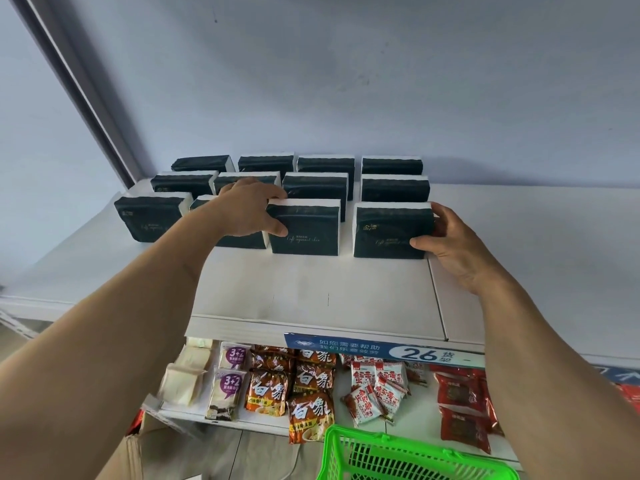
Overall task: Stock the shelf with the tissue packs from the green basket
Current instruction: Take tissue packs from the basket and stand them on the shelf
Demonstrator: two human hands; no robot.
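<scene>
Each hand's grip pinches a dark green, white-edged tissue pack: left hand on one, right hand on another; a careless shove may topple neighbouring rows on the white shelf.

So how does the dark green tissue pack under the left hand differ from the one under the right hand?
The dark green tissue pack in the left hand stands in the third column, gripped at its left end. The dark green tissue pack in the right hand stands rightmost, gripped at its right end. Both stand upright in the front row.

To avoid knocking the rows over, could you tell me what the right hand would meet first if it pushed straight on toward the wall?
The right hand grips the front pack; pushed on, that pack would probably meet the second pack behind it, though depth is unclear.
</scene>
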